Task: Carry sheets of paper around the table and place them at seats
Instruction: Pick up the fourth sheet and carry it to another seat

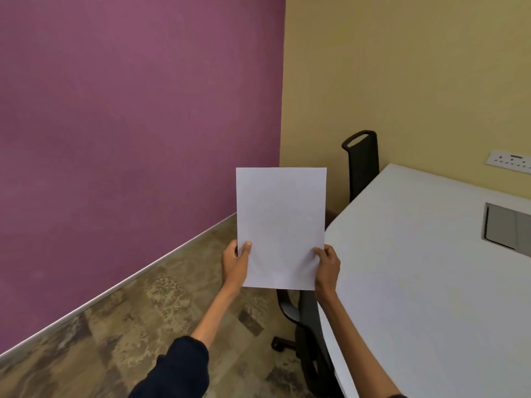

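I hold blank white sheets of paper [281,225] upright in front of me, above the floor just left of the table's rounded end. My left hand [235,261] grips the lower left edge, thumb on the front. My right hand [327,267] grips the lower right edge the same way. How many sheets are in the stack cannot be told. The white table [425,282] spreads to the right of the paper.
A black office chair [362,165] stands at the table's far end by the yellow wall. Another black chair [304,326] is tucked under the near edge, below my right arm. A grey cable hatch [507,229] is set into the tabletop. A purple wall is on the left.
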Demonstrator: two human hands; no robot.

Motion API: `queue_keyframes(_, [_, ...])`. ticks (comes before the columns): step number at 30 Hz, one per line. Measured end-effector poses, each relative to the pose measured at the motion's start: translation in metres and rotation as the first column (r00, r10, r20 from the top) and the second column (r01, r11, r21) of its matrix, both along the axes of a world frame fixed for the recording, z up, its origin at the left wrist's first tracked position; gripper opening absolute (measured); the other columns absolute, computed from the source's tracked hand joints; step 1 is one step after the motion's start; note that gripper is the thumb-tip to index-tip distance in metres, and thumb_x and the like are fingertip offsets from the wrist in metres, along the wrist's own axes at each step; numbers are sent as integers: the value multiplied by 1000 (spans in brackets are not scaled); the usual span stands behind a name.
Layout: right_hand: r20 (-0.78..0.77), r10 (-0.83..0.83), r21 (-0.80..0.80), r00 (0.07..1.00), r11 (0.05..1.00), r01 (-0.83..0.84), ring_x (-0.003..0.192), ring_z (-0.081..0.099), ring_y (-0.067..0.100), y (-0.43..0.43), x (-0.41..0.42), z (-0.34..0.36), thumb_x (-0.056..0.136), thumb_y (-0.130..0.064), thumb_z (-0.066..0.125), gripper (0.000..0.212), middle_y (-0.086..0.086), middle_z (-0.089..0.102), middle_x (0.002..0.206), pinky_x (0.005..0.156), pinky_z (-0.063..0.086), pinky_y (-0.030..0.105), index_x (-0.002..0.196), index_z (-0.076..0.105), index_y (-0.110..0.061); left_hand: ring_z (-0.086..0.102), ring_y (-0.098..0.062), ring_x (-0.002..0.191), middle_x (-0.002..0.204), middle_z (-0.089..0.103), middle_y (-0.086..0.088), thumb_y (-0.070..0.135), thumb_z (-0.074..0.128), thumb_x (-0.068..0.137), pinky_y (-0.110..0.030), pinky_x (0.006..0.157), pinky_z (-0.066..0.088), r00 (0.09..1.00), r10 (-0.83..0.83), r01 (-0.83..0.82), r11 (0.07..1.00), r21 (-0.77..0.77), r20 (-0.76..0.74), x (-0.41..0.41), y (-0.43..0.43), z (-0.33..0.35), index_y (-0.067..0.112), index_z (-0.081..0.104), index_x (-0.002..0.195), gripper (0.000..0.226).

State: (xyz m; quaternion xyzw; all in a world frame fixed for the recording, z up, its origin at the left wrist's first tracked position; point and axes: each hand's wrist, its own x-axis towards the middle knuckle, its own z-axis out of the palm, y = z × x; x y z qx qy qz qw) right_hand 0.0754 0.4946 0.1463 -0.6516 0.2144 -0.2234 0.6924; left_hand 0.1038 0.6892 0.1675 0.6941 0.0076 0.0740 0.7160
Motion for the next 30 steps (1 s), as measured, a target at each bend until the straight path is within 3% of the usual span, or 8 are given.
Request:
queue_keyframes(4, [-19, 31, -19, 999, 999, -32, 83, 56, 15, 33, 46, -1, 95, -23, 52, 12, -3, 61, 90, 71, 42, 28, 88, 56, -15, 67, -16, 84, 95, 70, -6, 17, 57, 97, -25, 70, 55, 999, 47, -47, 999, -28, 2, 33, 33, 0, 3, 64, 101, 16])
queue_keyframes(7, [-2, 11, -5, 1000, 1000, -11, 81, 54, 13, 49, 88, -8, 97, -23, 50, 13, -5, 60, 89, 70, 41, 26, 89, 55, -15, 66, -17, 83, 97, 70, -10, 16, 56, 97, -32, 72, 54, 998, 55, -56, 998, -37, -20, 68, 47, -6, -1, 63, 102, 19])
queue_keyframes(11, [11, -1, 12, 1000, 1000, 1, 82, 55, 12, 63, 157, -19, 99, -25, 49, 16, -4, 61, 92, 69, 41, 23, 96, 56, -12, 65, -13, 81, 91, 70, -3, 18, 56, 98, -30, 73, 54, 999, 37, -37, 999, 2, -20, 140, 57, -12, 7, 66, 100, 15])
queue_keyframes(15, [44, -13, -20, 999, 1000, 14, 84, 57, 11, 59, 230, -24, 100, -32, 50, 21, -2, 63, 95, 72, 41, 21, 96, 60, -13, 56, 6, 61, 70, 58, -6, 20, 57, 97, -13, 60, 45, 1000, 11, -10, 999, 44, -25, 221, 58, -13, 1, 65, 97, 20])
queue_keyframes(17, [82, -20, -38, 996, 999, 23, 86, 58, 11, 50, 265, -24, 99, -32, 52, 20, -3, 65, 93, 75, 44, 21, 93, 63, -16, 60, -4, 69, 73, 63, 2, 21, 58, 97, -22, 65, 47, 999, -20, 22, 999, 43, -50, 263, 55, -11, 7, 68, 93, 17])
queue_keyframes(20, [103, -12, -63, 995, 998, 19, 81, 59, 12, 37, 314, -21, 97, -31, 56, 20, -4, 68, 87, 74, 47, 22, 88, 66, -17, 61, -22, 78, 87, 67, -8, 23, 59, 96, -37, 72, 50, 994, -66, 69, 997, 27, -88, 320, 47, -9, 0, 66, 97, 24])
queue_keyframes(27, [94, -122, -88, 988, 987, 131, 73, 62, 11, 2, 401, -18, 95, -31, 59, 21, -4, 69, 82, 66, 47, 15, 83, 67, -16, 55, -26, 77, 81, 59, -15, 23, 62, 94, -39, 70, 46, 970, -187, 194, 981, 29, -157, 429, 12, -6, -3, 60, 88, 27])
queue_keyframes(30, [71, -186, -93, 980, 977, 192, 74, 62, 11, -18, 436, -24, 95, -30, 60, 23, -1, 69, 83, 67, 46, 14, 85, 67, -10, 70, -30, 83, 94, 74, -14, 21, 63, 93, -45, 74, 58, 960, -231, 241, 969, 49, -158, 478, -11, -11, 2, 69, 97, 20])
